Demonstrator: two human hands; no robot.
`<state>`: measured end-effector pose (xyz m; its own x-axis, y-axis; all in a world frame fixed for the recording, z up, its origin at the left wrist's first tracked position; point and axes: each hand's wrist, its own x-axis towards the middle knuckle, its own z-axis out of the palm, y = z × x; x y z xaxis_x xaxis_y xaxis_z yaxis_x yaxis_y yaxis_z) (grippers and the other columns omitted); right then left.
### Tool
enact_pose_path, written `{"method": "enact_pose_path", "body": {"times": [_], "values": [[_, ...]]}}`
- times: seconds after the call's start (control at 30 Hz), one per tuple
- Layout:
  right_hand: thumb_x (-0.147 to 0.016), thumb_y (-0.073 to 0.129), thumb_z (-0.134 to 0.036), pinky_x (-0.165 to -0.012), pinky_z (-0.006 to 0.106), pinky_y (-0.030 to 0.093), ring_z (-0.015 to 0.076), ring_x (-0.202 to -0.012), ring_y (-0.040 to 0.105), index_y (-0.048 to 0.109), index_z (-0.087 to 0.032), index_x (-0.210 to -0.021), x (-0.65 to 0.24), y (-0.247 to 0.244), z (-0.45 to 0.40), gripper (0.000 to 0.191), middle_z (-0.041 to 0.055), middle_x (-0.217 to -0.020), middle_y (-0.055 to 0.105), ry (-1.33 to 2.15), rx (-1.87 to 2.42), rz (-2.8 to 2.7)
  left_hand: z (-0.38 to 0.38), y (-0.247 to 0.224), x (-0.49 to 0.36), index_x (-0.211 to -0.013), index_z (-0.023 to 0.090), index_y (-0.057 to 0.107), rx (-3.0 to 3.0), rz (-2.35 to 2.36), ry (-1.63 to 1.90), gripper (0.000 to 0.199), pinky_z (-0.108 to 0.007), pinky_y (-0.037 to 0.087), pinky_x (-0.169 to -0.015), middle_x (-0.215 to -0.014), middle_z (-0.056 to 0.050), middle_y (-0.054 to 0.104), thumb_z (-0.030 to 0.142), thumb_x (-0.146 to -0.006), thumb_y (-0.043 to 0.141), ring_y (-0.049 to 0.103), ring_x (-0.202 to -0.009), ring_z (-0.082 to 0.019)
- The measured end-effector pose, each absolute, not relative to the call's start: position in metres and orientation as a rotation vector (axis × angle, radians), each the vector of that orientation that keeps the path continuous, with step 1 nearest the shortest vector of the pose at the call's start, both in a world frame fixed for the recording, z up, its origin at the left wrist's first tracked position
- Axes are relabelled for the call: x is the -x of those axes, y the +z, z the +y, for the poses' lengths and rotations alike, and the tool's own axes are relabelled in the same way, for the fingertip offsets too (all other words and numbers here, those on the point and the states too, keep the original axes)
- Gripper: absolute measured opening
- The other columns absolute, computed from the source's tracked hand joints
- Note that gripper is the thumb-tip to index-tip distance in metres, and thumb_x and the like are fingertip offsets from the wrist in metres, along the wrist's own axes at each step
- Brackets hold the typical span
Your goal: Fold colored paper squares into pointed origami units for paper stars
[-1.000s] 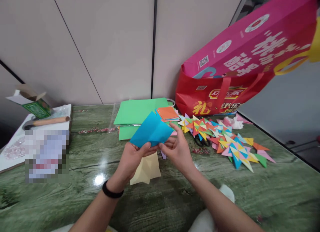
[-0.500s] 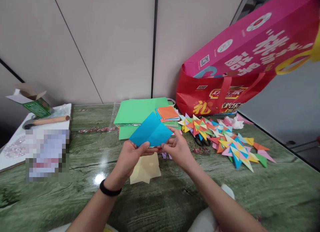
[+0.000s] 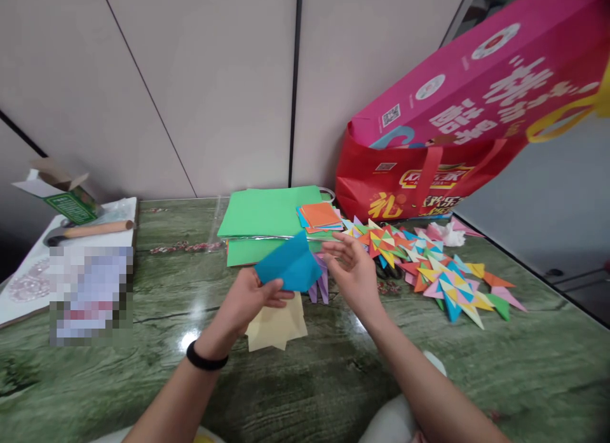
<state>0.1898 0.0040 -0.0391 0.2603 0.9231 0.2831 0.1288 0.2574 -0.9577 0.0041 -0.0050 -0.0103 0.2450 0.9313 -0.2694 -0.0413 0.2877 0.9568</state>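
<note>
A creased blue paper (image 3: 290, 264) is pinched at its lower left edge by my left hand (image 3: 252, 298), which wears a black band at the wrist. Just right of the paper, my right hand (image 3: 353, 271) is raised with its fingers apart, touching nothing. Beneath the blue paper lie pale yellow sheets (image 3: 276, 325) on the green marbled table (image 3: 305, 398). Folded purple pieces (image 3: 323, 284) show between my hands. Behind them is a stack of green paper (image 3: 271, 212), with small orange and blue squares (image 3: 321, 216) on top.
Folded multicoloured paper stars (image 3: 452, 287) spread over the right side, before a red gift bag (image 3: 381, 182) and a pink bag (image 3: 457, 93). At the left are a wooden-handled tool (image 3: 98, 229), an opened green box (image 3: 74, 201) and a white board (image 3: 19, 297).
My right hand has let go of the blue paper and moved right, its fingers opening. The paper has tilted and shifted slightly down and right in my left hand, uncovering more of the purple pieces.
</note>
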Motion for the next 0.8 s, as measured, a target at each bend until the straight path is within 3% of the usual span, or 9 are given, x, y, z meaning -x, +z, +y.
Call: {"method": "enact_pose_path", "body": {"times": [0.2,0.3,0.47,0.6,0.8], "values": [[-0.079,0.052,-0.018,-0.097,0.043,0.042,0.0228,-0.115,0.051,0.051,-0.023,-0.117,-0.185,-0.032,-0.004,0.038,0.0087,-0.12,0.056,0.497,1.113,-1.467,-0.008,-0.012,-0.004,-0.071,0.01,0.068,-1.197,1.13,0.594,0.015,-0.029,0.053,-0.052,-0.063,-0.012,0.072,0.024,-0.065,0.07,0.07,-0.061,-0.024],[-0.078,0.052,-0.016,-0.1,0.044,0.038,0.0226,-0.114,0.051,0.05,-0.024,-0.121,-0.182,-0.028,-0.009,0.044,0.0065,-0.117,0.06,0.453,1.053,-1.645,-0.008,-0.013,-0.004,-0.061,0.012,0.066,-1.257,1.099,0.501,0.012,-0.025,0.051,-0.049,-0.053,-0.009,0.07,0.022,-0.066,0.067,0.067,-0.051,-0.019],[-0.077,0.057,-0.021,-0.081,0.039,0.051,0.0208,-0.083,0.065,0.061,-0.024,-0.102,-0.18,-0.035,-0.008,0.026,0.0035,-0.086,0.069,0.545,1.158,-1.632,-0.004,-0.014,-0.006,-0.062,0.013,0.067,-1.238,1.17,0.644,0.012,-0.026,0.05,-0.054,-0.058,-0.006,0.069,0.025,-0.064,0.069,0.065,-0.055,-0.018],[-0.076,0.058,-0.025,-0.071,0.033,0.054,0.0206,-0.082,0.065,0.063,-0.021,-0.097,-0.18,-0.04,-0.006,0.021,0.0053,-0.085,0.067,0.734,1.229,-1.482,-0.001,-0.013,-0.005,-0.065,0.014,0.066,-1.12,1.178,0.941,0.02,-0.027,0.049,-0.057,-0.056,-0.002,0.066,0.034,-0.064,0.07,0.06,-0.055,-0.016],[-0.075,0.059,-0.025,-0.064,0.027,0.053,0.017,-0.077,0.063,0.055,-0.022,-0.114,-0.176,-0.037,-0.008,0.039,0.0046,-0.09,0.065,0.951,1.119,-1.464,-0.001,-0.012,-0.004,-0.067,0.014,0.067,-1.141,1.236,1.026,0.027,-0.024,0.041,-0.051,-0.054,0.0,0.061,0.041,-0.063,0.07,0.051,-0.052,-0.013]]}}
